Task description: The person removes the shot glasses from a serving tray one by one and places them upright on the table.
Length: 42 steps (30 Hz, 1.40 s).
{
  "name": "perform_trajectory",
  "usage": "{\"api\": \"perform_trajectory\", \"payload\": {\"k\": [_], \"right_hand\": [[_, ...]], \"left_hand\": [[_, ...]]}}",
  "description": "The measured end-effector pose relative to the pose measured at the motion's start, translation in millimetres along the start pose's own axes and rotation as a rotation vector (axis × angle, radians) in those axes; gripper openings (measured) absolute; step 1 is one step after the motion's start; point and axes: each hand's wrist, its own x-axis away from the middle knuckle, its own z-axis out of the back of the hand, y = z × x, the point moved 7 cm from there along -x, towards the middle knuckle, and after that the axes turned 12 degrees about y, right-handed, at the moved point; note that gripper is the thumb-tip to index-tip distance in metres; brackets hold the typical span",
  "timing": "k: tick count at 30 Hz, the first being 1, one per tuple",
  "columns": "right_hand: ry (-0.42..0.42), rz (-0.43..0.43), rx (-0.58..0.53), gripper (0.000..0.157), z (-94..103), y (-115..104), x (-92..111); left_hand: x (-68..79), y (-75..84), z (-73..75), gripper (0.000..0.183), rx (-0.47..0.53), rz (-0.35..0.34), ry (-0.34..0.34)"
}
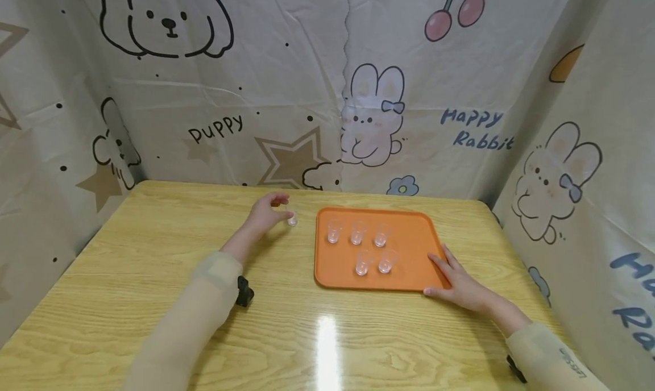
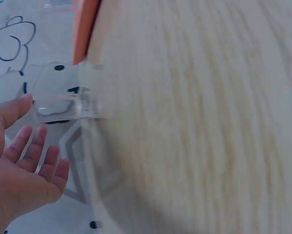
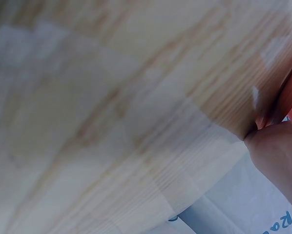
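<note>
Near the table's far side, a small clear cup (image 1: 292,219) stands upright to the left of an orange tray (image 1: 409,269). My left hand (image 1: 267,213) is around this cup, the thumb overlapping it in the head view. In the left wrist view the thumb tip is right at the cup's (image 2: 63,107) rim, and the other fingers (image 2: 36,148) are loosely bent, apart from the cup. My right hand (image 1: 463,286) holds the tray's front right corner, thumb at the front edge and fingers over the right rim. Only part of that hand (image 3: 278,151) shows in the right wrist view, beside the tray's edge.
Several similar clear cups stand on the tray in two rows: a back row including one cup (image 1: 334,232) at the left, and a front row including another cup (image 1: 386,262). Printed cloth (image 1: 286,95) hangs behind and beside the wooden table (image 1: 276,334).
</note>
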Motion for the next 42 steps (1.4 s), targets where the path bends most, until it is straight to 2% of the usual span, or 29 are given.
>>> {"api": "perform_trajectory", "payload": {"k": [7,13,19,24,29,34,38,42], "right_hand": [[0.009,0.016,0.007,0.087,-1.0,-0.9,-0.2],[0.01,0.015,0.021,0.087,-0.8,-0.7,0.2],[0.006,0.015,0.009,0.087,-0.2,-1.1,-0.3],[0.001,0.01,0.011,0.088,-0.9,-0.8,-0.2],[0.006,0.0,0.007,0.088,-0.2,-0.6,0.0],[0.004,-0.009,0.015,0.087,-0.7,2.0,-0.5],[0.003,-0.006,0.016,0.087,-1.6,2.1,-0.2],[0.006,0.005,0.009,0.086,-0.5,-1.0,0.4]], "left_hand": [[13.0,18.5,11.5,0.051,-0.058,-0.042,0.027],[31.5,35.4,7.1,0.052,-0.064,-0.094,0.005],[47.9,43.0,-10.9,0.054,-0.016,-0.086,-0.029],[55.0,45.3,-32.2,0.055,-0.005,-0.087,-0.05],[51.9,44.5,-53.8,0.055,0.036,-0.074,-0.047],[46.5,42.7,-73.1,0.057,0.089,-0.045,-0.074],[45.2,42.0,-82.8,0.057,0.116,-0.008,-0.091],[43.7,40.7,-88.6,0.052,0.083,0.005,-0.073]]}}
